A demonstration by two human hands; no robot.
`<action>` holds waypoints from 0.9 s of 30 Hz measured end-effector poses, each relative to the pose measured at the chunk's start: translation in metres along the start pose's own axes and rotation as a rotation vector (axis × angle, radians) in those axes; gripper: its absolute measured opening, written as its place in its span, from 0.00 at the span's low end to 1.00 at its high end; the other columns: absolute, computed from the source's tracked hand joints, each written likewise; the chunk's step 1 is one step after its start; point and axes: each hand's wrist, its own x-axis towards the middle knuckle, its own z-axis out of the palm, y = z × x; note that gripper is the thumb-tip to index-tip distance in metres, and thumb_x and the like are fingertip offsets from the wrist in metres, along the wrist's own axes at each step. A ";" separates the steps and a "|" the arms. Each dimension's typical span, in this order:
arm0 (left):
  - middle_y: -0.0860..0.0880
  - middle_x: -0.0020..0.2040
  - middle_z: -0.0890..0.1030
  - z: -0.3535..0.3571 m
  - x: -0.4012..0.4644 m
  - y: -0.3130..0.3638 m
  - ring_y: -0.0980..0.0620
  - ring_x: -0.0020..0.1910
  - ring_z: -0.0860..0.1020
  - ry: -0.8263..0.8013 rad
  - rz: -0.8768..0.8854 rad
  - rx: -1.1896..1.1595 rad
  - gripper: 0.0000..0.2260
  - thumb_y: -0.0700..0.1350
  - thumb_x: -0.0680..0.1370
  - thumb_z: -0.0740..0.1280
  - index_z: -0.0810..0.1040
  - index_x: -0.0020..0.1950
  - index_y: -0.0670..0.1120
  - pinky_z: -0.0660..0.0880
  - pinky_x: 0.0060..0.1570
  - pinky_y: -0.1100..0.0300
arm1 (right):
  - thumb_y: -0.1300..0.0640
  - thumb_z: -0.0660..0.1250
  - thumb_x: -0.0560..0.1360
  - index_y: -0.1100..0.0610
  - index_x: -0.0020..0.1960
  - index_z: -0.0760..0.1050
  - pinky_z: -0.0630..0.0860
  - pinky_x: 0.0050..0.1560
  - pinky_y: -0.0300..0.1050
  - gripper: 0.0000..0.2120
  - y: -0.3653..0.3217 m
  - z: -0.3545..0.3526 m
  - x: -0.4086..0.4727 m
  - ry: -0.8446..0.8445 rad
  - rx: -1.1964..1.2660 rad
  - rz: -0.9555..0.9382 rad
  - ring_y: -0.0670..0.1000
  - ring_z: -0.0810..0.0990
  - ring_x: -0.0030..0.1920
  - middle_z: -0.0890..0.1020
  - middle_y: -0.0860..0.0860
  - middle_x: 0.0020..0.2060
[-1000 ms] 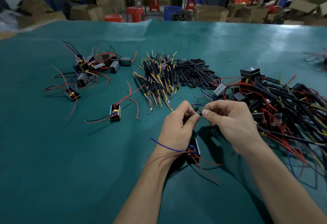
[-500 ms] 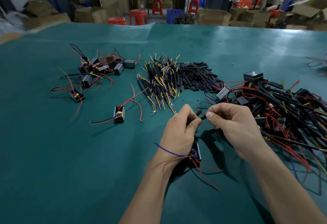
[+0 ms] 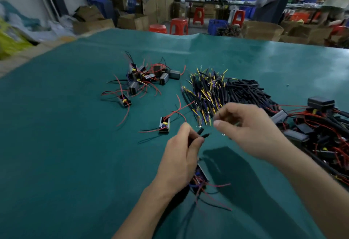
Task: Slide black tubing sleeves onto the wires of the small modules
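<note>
My left hand (image 3: 181, 155) pinches two black-sleeved wire ends (image 3: 201, 133) that stick out past its thumb and forefinger. Their small module (image 3: 200, 179) hangs under my palm, trailing red, blue and black wires. My right hand (image 3: 251, 131) hovers apart from them, up and to the right, at the near edge of a pile of yellow leads in black tubing (image 3: 205, 93). Its fingers are curled and blurred, so whether it holds anything is unclear. Loose black tubing sleeves (image 3: 245, 91) lie heaped beyond.
A cluster of modules with red wires (image 3: 145, 78) sits at the back left, and a single module (image 3: 164, 124) lies nearer my left hand. A tangled heap of modules and wires (image 3: 321, 125) fills the right. A green mat (image 3: 75, 144) covers the table.
My right hand has let go of the wire end and lifted away to the upper right, toward the yellow-lead pile. My left hand keeps its hold. The view has tilted up.
</note>
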 end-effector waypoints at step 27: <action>0.50 0.30 0.79 -0.017 0.002 -0.028 0.57 0.25 0.72 0.128 -0.098 -0.072 0.08 0.50 0.80 0.62 0.69 0.43 0.48 0.67 0.30 0.62 | 0.54 0.72 0.74 0.57 0.41 0.66 0.75 0.47 0.50 0.15 -0.005 0.075 0.141 -0.228 -0.627 0.301 0.63 0.75 0.47 0.72 0.57 0.46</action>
